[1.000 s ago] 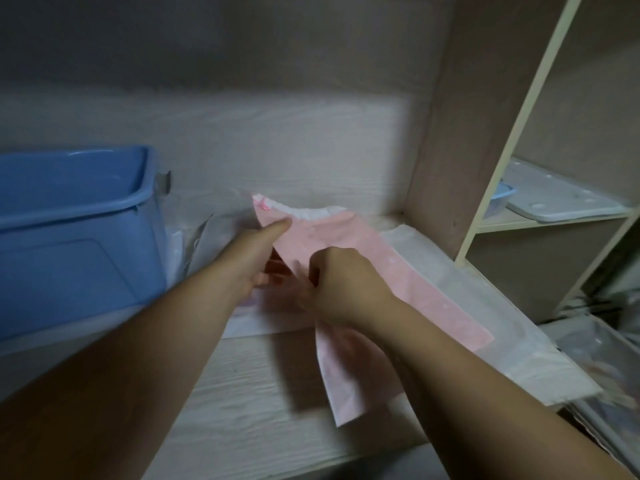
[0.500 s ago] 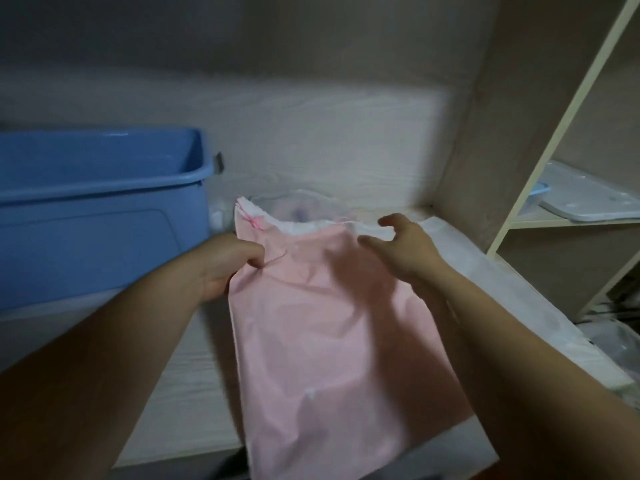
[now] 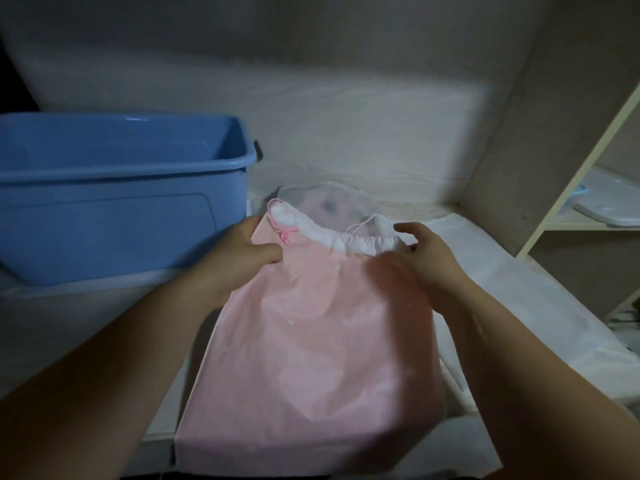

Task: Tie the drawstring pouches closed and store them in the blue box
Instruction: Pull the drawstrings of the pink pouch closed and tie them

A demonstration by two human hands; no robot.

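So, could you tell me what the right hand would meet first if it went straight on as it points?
Probably the white gathered band along the pink pouch's top edge: the right hand points forward and left, its fingertips short of it. The white drawstring loop lies beyond; depth is unclear.

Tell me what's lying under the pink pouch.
A white pouch lies under the pink pouch; only its gathered top edge and cord peek out. A translucent pouch shows farther back. Whatever else lies beneath is covered.

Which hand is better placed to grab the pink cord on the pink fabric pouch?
Probably left: the left hand grips the pink fabric pouch beside the pink cord; the right hand is farther.
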